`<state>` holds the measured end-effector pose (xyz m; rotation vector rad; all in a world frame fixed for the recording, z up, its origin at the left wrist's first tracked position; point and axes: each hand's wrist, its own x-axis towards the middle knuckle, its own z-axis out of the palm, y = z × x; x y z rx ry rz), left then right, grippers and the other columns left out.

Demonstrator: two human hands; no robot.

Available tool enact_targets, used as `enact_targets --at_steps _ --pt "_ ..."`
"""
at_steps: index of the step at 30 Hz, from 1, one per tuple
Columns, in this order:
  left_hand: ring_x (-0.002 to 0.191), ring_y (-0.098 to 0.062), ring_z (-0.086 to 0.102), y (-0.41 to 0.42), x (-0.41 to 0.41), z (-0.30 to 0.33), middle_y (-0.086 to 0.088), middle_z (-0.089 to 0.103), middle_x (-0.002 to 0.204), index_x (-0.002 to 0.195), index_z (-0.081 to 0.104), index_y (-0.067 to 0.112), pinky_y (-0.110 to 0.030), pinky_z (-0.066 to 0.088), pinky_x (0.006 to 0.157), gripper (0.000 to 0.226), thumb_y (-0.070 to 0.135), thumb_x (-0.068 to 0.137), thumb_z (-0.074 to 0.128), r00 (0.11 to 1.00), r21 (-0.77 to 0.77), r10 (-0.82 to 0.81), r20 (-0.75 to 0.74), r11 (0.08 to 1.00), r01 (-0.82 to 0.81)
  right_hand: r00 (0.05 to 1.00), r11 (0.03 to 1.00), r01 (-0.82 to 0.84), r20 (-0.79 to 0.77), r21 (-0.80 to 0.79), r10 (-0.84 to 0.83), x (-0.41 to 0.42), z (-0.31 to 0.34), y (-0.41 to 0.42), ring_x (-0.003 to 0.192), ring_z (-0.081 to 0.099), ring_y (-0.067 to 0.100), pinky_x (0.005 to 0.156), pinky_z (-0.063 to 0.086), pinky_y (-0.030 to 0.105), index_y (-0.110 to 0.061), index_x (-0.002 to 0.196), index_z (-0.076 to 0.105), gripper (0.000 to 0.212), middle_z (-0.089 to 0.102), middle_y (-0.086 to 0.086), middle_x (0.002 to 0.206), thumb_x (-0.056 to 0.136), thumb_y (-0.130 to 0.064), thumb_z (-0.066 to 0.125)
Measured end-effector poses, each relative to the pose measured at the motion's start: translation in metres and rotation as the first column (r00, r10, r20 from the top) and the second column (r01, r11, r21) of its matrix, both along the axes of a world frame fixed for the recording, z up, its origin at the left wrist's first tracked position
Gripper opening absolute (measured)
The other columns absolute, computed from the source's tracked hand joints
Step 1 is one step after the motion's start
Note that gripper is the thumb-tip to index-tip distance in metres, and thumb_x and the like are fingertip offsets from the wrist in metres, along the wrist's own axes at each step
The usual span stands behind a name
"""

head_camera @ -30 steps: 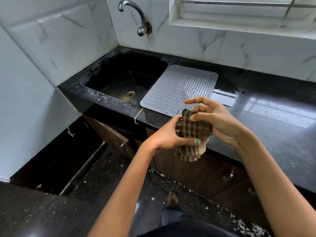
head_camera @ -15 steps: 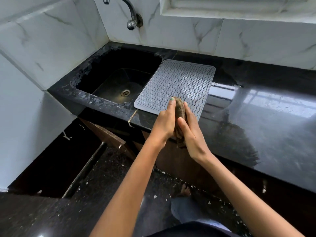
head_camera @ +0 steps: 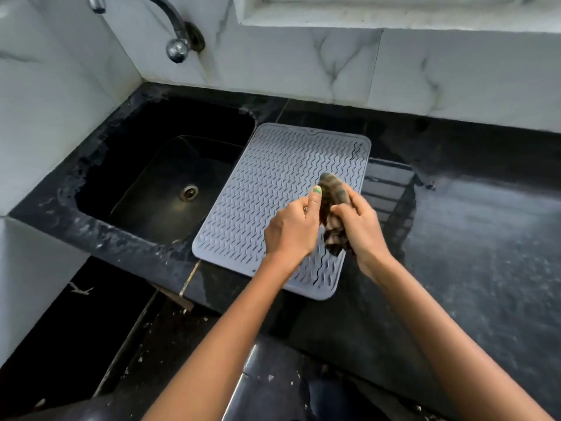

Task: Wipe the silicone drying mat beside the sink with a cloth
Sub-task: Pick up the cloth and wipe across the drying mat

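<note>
A grey ribbed silicone drying mat [head_camera: 267, 189] lies flat on the black counter just right of the sink. A bunched brown checked cloth [head_camera: 332, 208] is pinched between both hands above the mat's right half. My left hand [head_camera: 293, 229] grips its left side, thumb pointing up. My right hand [head_camera: 361, 226] grips its right side. The cloth's lower end hangs between the palms, close over the mat; whether it touches the mat is unclear.
The black sink [head_camera: 170, 177] with its drain [head_camera: 188, 192] sits left of the mat, under a chrome tap [head_camera: 176, 41]. Glossy black counter [head_camera: 470, 238] stretches to the right. White marble tiles [head_camera: 303, 62] back it. Its front edge is below my forearms.
Both hands have carried the cloth forward from the counter's front edge to a spot over the mat. The camera has come closer and tilted down.
</note>
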<state>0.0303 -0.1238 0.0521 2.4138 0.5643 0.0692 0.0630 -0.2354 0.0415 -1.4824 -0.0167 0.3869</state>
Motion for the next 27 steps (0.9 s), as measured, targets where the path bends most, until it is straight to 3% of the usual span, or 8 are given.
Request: enact_targets --at_steps 3,5,7,9,12,15,21,27 --pt "0.072 -0.021 0.057 0.009 0.04 -0.019 0.004 0.061 0.073 0.096 0.062 0.021 -0.028 0.041 0.06 0.044 0.05 0.098 0.03 0.998 0.099 -0.056 0.012 0.994 0.055 0.992 0.991 0.122 0.034 -0.051 -0.12 0.048 0.0 -0.003 0.063 0.053 0.006 0.06 0.049 0.024 -0.041 0.11 0.06 0.045 0.058 -0.009 0.074 0.083 -0.009 0.046" --pt "0.095 -0.022 0.059 0.016 0.07 -0.035 -0.001 0.067 0.107 0.118 0.058 0.021 -0.035 0.049 0.08 0.037 0.043 0.099 0.035 0.995 0.141 -0.1 -0.01 0.985 0.1 0.976 0.969 0.215 0.064 -0.124 -0.208 0.086 -0.003 -0.003 0.076 0.056 -0.001 0.075 0.049 0.023 -0.027 0.136 0.044 0.052 0.06 -0.006 0.097 0.086 -0.013 0.047" --pt "0.124 -0.023 0.048 0.027 0.091 -0.048 -0.004 0.054 0.137 0.135 0.047 0.021 -0.042 0.038 0.101 0.043 0.041 0.099 0.037 0.99 0.191 -0.133 -0.038 0.972 0.138 0.956 0.922 0.276 0.174 -0.272 -0.235 0.113 -0.006 0.001 0.103 0.054 -0.002 0.094 0.044 0.023 -0.023 0.145 0.031 0.059 0.057 -0.005 0.126 0.088 -0.019 0.047" --pt "0.143 -0.023 0.025 0.04 0.119 -0.06 -0.003 0.033 0.155 0.147 0.031 0.022 -0.045 0.019 0.115 0.052 0.041 0.099 0.036 0.984 0.236 -0.164 -0.076 0.955 0.177 0.938 0.837 0.308 0.289 -0.453 -0.19 0.145 -0.013 0.01 0.128 0.042 0.018 0.108 0.034 0.038 -0.023 0.146 0.028 0.061 0.041 0.003 0.146 0.088 -0.024 0.046" --pt "0.15 -0.02 0.003 0.058 0.155 -0.077 0.001 0.011 0.162 0.153 0.013 0.023 -0.042 -0.002 0.12 0.058 0.041 0.1 0.03 0.946 0.296 -0.286 -0.153 0.9 0.32 0.952 0.615 0.192 0.298 -0.765 0.073 0.182 -0.033 0.027 0.14 0.023 0.033 0.112 0.019 0.055 -0.025 0.146 0.026 0.062 0.022 0.008 0.156 0.089 -0.028 0.047" --pt "0.15 -0.019 0.001 0.058 0.175 -0.094 0.0 0.008 0.162 0.153 0.007 0.022 -0.04 -0.004 0.12 0.058 0.037 0.101 0.026 0.908 0.356 -0.372 -0.192 0.836 0.417 0.934 0.446 0.083 0.226 -0.891 0.277 0.193 -0.064 0.04 0.146 0.001 0.035 0.115 0.003 0.057 -0.025 0.149 0.014 0.066 0.001 0.007 0.161 0.091 -0.033 0.044" --pt "0.149 -0.019 0.01 0.063 0.176 -0.108 0.0 0.016 0.161 0.153 0.011 0.023 -0.042 0.005 0.12 0.058 0.033 0.098 0.028 0.922 0.446 -0.361 -0.138 0.809 0.383 0.835 0.368 0.335 0.454 -0.868 0.311 0.186 -0.079 0.049 0.133 0.035 0.034 0.109 0.024 0.047 -0.009 0.139 0.04 0.055 0.041 0.016 0.146 0.085 -0.022 0.044" --pt "0.149 -0.017 0.007 0.061 0.176 -0.104 0.002 0.01 0.162 0.153 0.008 0.022 -0.04 0.003 0.12 0.057 0.027 0.099 0.027 0.917 0.431 -0.372 -0.141 0.811 0.395 0.803 0.353 0.346 0.469 -0.869 0.367 0.123 -0.072 0.045 0.124 0.046 0.03 0.092 0.035 0.043 -0.01 0.129 0.054 0.039 0.054 0.01 0.136 0.092 -0.015 0.041"
